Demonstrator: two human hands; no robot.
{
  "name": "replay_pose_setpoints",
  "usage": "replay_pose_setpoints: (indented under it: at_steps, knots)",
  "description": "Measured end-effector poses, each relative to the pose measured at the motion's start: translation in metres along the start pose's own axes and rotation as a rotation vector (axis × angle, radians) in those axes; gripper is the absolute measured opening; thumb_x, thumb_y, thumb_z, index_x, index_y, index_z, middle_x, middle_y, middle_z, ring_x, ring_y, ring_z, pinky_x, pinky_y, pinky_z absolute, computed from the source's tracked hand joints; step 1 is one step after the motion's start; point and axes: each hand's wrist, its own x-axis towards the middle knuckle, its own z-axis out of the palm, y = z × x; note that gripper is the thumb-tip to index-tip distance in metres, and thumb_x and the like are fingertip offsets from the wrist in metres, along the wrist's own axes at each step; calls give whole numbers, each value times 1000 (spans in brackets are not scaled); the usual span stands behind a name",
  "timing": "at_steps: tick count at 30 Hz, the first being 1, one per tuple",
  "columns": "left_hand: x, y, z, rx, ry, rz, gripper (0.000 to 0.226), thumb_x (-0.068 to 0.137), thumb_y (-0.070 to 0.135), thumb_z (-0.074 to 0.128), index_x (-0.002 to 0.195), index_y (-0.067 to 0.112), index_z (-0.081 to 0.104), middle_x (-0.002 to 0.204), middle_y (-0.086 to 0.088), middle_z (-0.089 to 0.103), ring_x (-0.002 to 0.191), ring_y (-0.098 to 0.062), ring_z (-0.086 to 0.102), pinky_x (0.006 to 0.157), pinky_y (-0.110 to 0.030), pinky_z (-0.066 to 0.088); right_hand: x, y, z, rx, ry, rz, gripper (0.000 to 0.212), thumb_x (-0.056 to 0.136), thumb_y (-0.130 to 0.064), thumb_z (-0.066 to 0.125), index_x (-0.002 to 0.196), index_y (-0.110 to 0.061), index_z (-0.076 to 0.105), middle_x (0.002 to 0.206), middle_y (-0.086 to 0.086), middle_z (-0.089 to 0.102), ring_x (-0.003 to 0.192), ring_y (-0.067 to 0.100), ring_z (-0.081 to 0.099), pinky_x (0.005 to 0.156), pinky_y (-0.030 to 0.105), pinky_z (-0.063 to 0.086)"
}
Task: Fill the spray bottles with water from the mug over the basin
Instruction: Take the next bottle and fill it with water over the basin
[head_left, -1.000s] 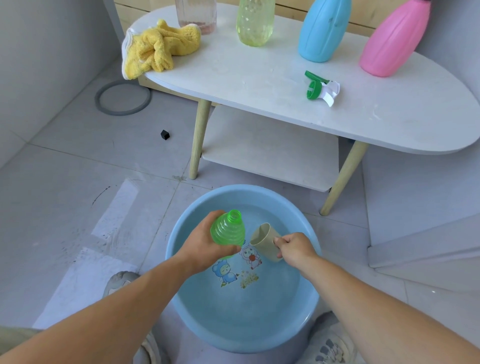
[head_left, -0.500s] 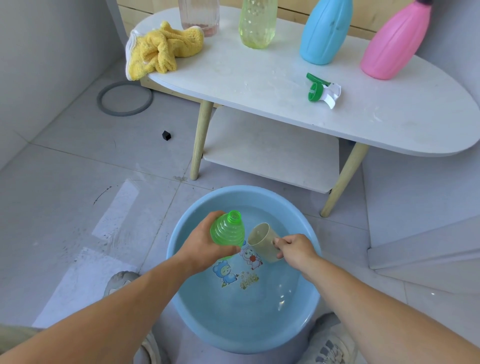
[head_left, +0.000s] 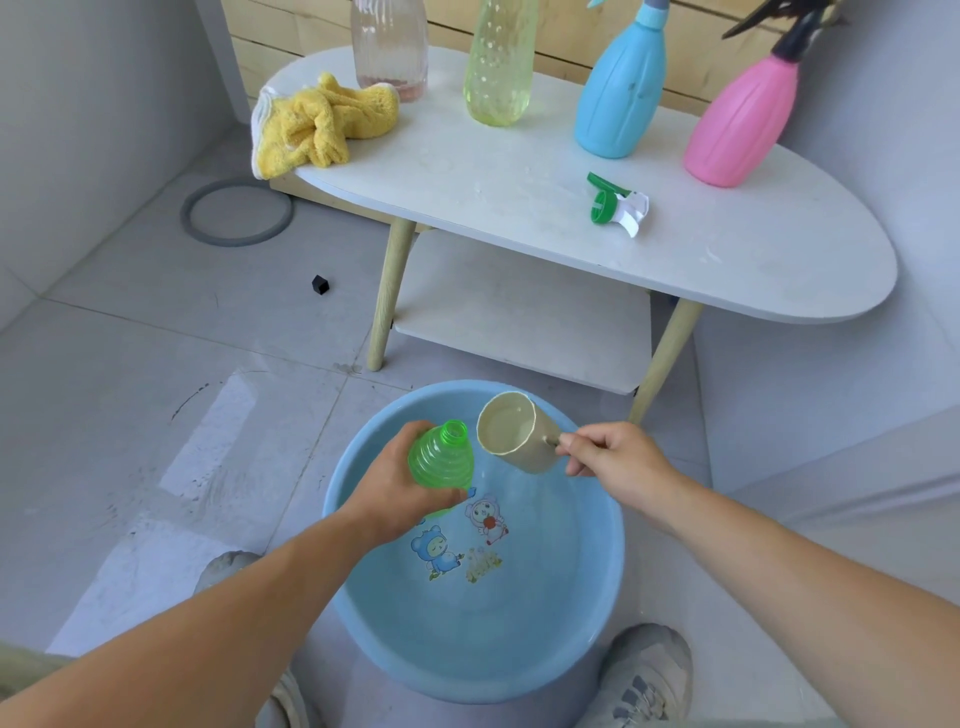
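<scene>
My left hand (head_left: 400, 488) grips a green ribbed spray bottle (head_left: 441, 457) with its neck uncapped, held over the blue basin (head_left: 608, 561). My right hand (head_left: 613, 454) holds the beige mug (head_left: 519, 434) by its handle, tilted with its mouth toward the bottle's neck and just right of it. Water shows inside the mug. The basin holds water and has cartoon prints on its floor. The bottle's green and white spray head (head_left: 618, 205) lies on the white table (head_left: 519, 197).
On the table stand a clear pink bottle (head_left: 389, 47), a yellow-green bottle (head_left: 498, 62), a blue spray bottle (head_left: 623, 88) and a pink spray bottle (head_left: 737, 119). A yellow cloth (head_left: 317, 124) hangs at its left end. A grey ring (head_left: 236, 210) lies on the floor. My shoes flank the basin.
The mug has risen higher and now sits level with the bottle's neck, its mouth turned more toward it. The view has tilted up. The left hand and bottle stayed in place.
</scene>
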Motion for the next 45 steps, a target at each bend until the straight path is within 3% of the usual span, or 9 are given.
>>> replay_pose_setpoints:
  at_steps: [3, 8, 11, 14, 18, 25, 32, 40, 45]
  knots:
    - [-1, 3, 0, -8, 0, 4, 73, 71, 18, 92, 123, 40, 45, 113, 7, 61, 102, -13, 63, 72, -23, 57, -13, -20, -15, -47, 9, -79, 31, 96, -27, 61, 67, -28, 73, 81, 9, 75, 98, 34, 68, 97, 54, 49]
    - [-1, 7, 1, -27, 2, 9, 77, 59, 32, 92, 120, 45, 47, 115, 7, 63, 107, -16, 63, 88, -38, 58, -35, -50, -33, -118, 37, -184, 32, 95, -30, 62, 65, -29, 71, 84, -2, 76, 99, 35, 65, 94, 45, 49]
    - [-1, 11, 1, -25, 0, 20, 75, 65, 26, 93, 121, 44, 47, 116, 8, 62, 107, -15, 63, 87, -37, 58, -43, -61, -38, -127, 41, -238, 35, 95, -31, 62, 61, -33, 71, 80, -5, 75, 79, 32, 63, 80, 39, 52]
    - [-1, 12, 2, -20, 3, 27, 76, 66, 25, 93, 124, 43, 47, 117, 9, 61, 108, -15, 62, 89, -38, 57, -49, -69, -37, -131, 48, -287, 33, 96, -25, 62, 64, -25, 69, 57, -14, 65, 50, 8, 42, 53, 19, 37]
    - [-1, 14, 2, -21, 6, 30, 77, 66, 24, 94, 125, 42, 48, 117, 9, 61, 108, -14, 61, 89, -36, 56, -51, -73, -33, -154, 43, -325, 32, 97, -21, 61, 65, -22, 65, 43, -20, 51, 41, 6, 36, 43, 13, 28]
    - [-1, 16, 3, -23, 7, 34, 77, 67, 23, 93, 126, 42, 47, 115, 11, 60, 106, -11, 60, 88, -36, 56, -48, -70, -27, -202, 77, -354, 27, 94, -29, 63, 68, -34, 68, 71, -3, 71, 65, 18, 57, 62, 30, 44]
    - [-1, 17, 3, -27, 9, 36, 77, 68, 21, 93, 126, 41, 46, 113, 13, 59, 104, -8, 60, 85, -32, 56, -48, -69, -26, -239, 53, -393, 18, 95, -24, 63, 81, -29, 72, 68, -36, 63, 72, -6, 65, 68, 4, 43]
    - [1, 15, 3, -28, 9, 30, 78, 68, 21, 93, 126, 42, 44, 114, 12, 58, 105, -9, 59, 82, -28, 53, -48, -71, -25, -249, 73, -419, 13, 94, -24, 64, 92, -21, 77, 81, -29, 70, 74, -2, 68, 79, 20, 51]
    - [0, 14, 3, -36, 0, 26, 78, 69, 20, 92, 125, 42, 44, 115, 11, 58, 105, -11, 59, 75, -22, 52, -49, -74, -26, -321, 84, -461, 22, 93, -26, 65, 76, -39, 69, 75, -37, 65, 87, 1, 69, 83, 23, 51]
